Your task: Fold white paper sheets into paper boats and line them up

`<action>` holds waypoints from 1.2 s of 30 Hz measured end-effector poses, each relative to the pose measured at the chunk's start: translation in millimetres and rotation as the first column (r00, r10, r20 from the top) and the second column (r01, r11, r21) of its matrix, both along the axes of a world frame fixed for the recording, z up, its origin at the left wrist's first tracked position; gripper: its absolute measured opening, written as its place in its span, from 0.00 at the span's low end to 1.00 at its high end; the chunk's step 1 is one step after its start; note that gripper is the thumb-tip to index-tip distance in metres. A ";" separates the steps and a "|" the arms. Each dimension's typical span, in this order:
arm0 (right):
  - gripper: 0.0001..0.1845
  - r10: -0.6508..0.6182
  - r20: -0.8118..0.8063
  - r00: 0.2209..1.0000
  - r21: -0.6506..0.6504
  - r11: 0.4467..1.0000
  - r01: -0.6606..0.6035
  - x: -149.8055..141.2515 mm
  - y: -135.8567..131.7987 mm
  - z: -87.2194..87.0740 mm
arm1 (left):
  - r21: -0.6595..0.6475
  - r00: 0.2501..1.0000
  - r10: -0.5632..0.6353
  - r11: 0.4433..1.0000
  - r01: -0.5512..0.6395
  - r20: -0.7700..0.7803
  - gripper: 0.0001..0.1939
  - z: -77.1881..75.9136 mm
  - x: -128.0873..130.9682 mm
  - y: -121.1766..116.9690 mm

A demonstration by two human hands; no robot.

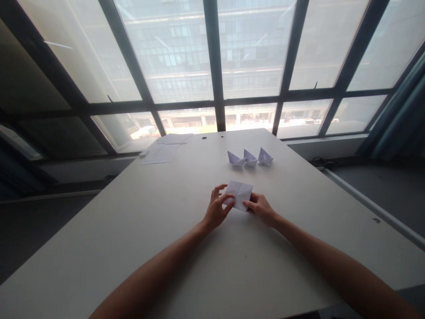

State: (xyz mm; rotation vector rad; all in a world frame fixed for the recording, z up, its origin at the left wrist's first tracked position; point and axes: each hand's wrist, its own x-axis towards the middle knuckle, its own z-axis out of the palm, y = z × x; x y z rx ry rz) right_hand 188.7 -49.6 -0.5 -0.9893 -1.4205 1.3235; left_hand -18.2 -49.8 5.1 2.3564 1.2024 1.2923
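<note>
White folded paper held between left hand and right hand, both grasping its edges; three paper boats lying just beyond.

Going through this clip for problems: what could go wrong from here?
Uneven pull from the left hand and right hand could skew the creases of the folded white paper held between them. The three paper boats stand close together just beyond the hands, so a stray knock might topple them. The loose sheets lie near the far edge of the table and could perhaps slide off.
</note>
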 end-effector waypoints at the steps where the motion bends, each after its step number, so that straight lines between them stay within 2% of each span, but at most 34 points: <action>1: 0.12 -0.009 -0.021 1.000 -0.011 1.000 0.009 0.1 0.6 -0.4 | 0.029 0.999 0.008 1.000 -0.006 -0.054 0.08 1.0 -0.2 -0.6; 5: 0.17 -0.002 -0.100 0.995 -0.035 0.999 -0.001 -0.1 0.5 0.4 | 0.104 0.968 -0.075 0.989 0.102 -0.240 0.16 4.2 -1.1 -2.8; 9: 0.22 0.035 -0.145 0.989 -0.041 0.998 -0.041 0.1 -0.5 0.8 | 0.119 0.928 -0.147 0.973 0.198 -0.342 0.23 3.8 -2.0 -2.9; 13: 0.24 0.061 -0.157 0.986 -0.056 0.996 -0.071 1.2 -1.0 0.0 | 0.122 0.919 -0.172 0.966 0.228 -0.356 0.22 2.6 -3.2 -1.2; 22: 0.23 0.097 -0.107 0.989 -0.023 0.995 -0.100 2.6 -3.1 4.0 | 0.112 0.933 -0.215 0.960 0.256 -0.290 0.18 7.1 -3.9 -1.6; 25: 0.24 0.093 -0.103 0.990 -0.021 0.995 -0.096 2.1 -2.5 4.4 | 0.101 0.946 -0.238 0.959 0.265 -0.221 0.17 8.7 -2.9 -1.9; 28: 0.25 0.068 -0.117 0.991 -0.021 0.997 -0.071 0.7 -1.6 3.4 | 0.072 0.963 -0.262 0.961 0.267 -0.068 0.15 10.5 -1.5 -3.2; 32: 0.32 -0.068 -0.094 0.993 0.030 0.997 0.071 0.0 0.5 2.2 | -0.048 0.963 -0.223 0.971 0.232 0.151 0.13 14.0 -0.2 -7.8; 34: 0.25 -0.168 -0.033 0.985 0.119 0.978 0.171 1.4 2.1 2.3 | -0.161 0.961 -0.139 0.970 0.181 0.239 0.16 15.3 0.4 -9.6; 36: 0.19 -0.234 0.005 0.972 0.184 0.956 0.229 3.5 3.3 2.8 | -0.291 0.947 -0.060 0.944 0.157 0.316 0.21 16.5 1.1 -10.3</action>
